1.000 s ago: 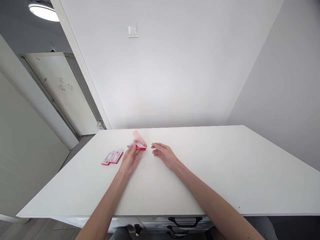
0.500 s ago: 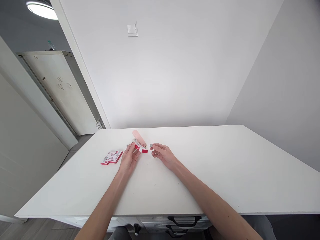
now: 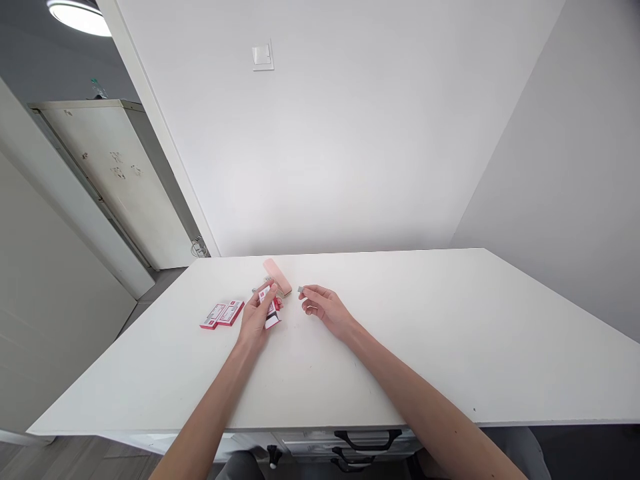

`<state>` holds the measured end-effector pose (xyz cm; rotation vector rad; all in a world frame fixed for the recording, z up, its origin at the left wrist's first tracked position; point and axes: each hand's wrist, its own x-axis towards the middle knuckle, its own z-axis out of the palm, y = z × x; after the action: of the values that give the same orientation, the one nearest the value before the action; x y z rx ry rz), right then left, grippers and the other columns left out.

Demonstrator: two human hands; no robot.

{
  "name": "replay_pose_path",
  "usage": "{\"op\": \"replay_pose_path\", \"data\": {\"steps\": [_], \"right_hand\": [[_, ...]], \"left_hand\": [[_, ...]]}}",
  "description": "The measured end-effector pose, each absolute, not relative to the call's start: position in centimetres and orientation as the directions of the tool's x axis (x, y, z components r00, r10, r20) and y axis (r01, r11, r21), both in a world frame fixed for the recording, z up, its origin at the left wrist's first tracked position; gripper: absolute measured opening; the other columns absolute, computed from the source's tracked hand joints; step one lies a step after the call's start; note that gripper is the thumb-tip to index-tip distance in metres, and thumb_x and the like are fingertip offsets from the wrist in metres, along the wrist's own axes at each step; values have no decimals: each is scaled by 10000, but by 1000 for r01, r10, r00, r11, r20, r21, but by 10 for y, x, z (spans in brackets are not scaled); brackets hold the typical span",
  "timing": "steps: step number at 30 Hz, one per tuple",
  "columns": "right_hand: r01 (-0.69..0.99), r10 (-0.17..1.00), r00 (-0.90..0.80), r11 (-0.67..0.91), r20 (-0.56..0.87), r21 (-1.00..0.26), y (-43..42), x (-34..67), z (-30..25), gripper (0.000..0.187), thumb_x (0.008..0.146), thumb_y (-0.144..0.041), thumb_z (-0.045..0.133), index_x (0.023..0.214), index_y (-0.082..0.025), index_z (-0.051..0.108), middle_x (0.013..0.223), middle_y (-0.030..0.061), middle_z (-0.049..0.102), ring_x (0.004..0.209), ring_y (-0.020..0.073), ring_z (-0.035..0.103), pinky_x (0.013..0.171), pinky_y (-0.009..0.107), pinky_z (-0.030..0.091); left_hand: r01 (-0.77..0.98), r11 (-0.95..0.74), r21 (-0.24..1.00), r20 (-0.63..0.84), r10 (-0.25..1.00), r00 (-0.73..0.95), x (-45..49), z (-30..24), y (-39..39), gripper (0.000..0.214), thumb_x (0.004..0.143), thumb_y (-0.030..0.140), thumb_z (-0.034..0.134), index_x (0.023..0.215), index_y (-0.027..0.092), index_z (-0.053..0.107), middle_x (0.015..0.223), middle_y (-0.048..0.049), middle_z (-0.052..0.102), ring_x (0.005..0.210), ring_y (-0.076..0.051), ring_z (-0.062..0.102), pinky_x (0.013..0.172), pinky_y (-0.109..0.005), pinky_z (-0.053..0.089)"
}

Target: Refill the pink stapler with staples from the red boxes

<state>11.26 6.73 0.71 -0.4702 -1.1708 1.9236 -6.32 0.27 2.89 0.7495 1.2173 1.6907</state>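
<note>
My left hand (image 3: 254,321) grips a small red-and-white box (image 3: 272,319), tilted so its end, which looks opened, points toward me. Between thumb and fingertips of my right hand (image 3: 326,308) is a small grey piece (image 3: 301,289), too small to name surely. The two hands are apart, both just above the table. Behind the held box lies a long pink object (image 3: 277,275), perhaps a stapler, partly hidden by my left hand. Left of that hand, two similar red-and-white boxes (image 3: 231,313) lie flat, side by side.
The white tabletop (image 3: 425,333) runs back to a wall (image 3: 350,133) with a light switch (image 3: 262,55). Below its front edge are drawers with black handles (image 3: 369,440). Off to the left, past the wall's edge, stands a pale cabinet (image 3: 115,173).
My left hand has turned the box, so its end swung from pointing right to pointing down toward me. My right hand stays nearly in place with the grey piece.
</note>
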Motion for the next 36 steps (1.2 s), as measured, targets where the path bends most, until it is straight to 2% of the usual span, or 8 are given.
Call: {"op": "replay_pose_path", "data": {"steps": [2,4,10,14,18,23,32,36], "right_hand": [[-424,791,-604,-215,98,-880,66,112,8,318,765,-493,816,903,-217,737,959,36,666,732,125,571,678,286,437],[-381,778,-618,-167,116,-909,64,112,9,319,771,-501,805,901,-217,737,940,32,670,729,128,574,680,291,439],[-197,688,-705,44,173,-979,51,110,10,315,814,-504,749,966,-228,761,771,-2,628,643,129,504,605,285,395],[-94,687,-692,219,222,-971,46,106,5,233,837,-441,713,933,-240,781,840,14,661,694,144,508,634,289,402],[-27,686,-674,348,274,-937,44,102,2,159,852,-351,680,925,-262,789,743,-19,584,653,128,449,612,274,368],[-13,685,-678,352,267,-936,43,104,3,225,854,-380,681,1030,-275,776,684,-44,477,613,115,392,590,263,345],[-50,658,-694,361,293,-931,41,104,5,233,853,-409,690,1047,-300,760,694,-44,488,591,122,395,593,283,352],[-43,676,-683,341,277,-939,42,105,4,258,846,-430,702,1065,-294,695,715,-56,533,598,128,454,605,286,377]], "left_hand": [[-301,-69,951,-66,907,-415,-64,27,4,593,727,436,870,1220,169,675,740,7,666,619,-97,588,580,-211,489],[-294,-47,955,-77,916,-394,-65,26,5,592,729,468,860,1206,167,681,823,-21,703,628,-102,598,590,-226,502],[-318,-31,948,-62,958,-279,-62,22,4,559,797,493,795,1254,205,648,1050,-71,719,785,-159,663,656,-267,540],[-370,17,929,-114,963,-243,-58,25,1,420,865,401,741,1222,196,657,1002,-67,708,806,-165,658,669,-271,545],[-410,40,911,-145,962,-230,-56,28,0,316,913,312,682,1203,185,664,961,-69,710,834,-164,665,706,-260,548],[-456,53,888,-170,960,-220,-59,27,2,288,935,277,635,1206,181,647,1001,-81,712,849,-180,681,738,-292,566],[-462,28,886,-152,960,-234,-62,22,5,286,905,268,666,1177,178,664,977,-85,711,860,-188,676,724,-290,548],[-467,-16,884,-120,958,-260,-64,19,7,265,901,246,661,1158,181,669,956,-65,699,809,-165,658,709,-278,544]]}}
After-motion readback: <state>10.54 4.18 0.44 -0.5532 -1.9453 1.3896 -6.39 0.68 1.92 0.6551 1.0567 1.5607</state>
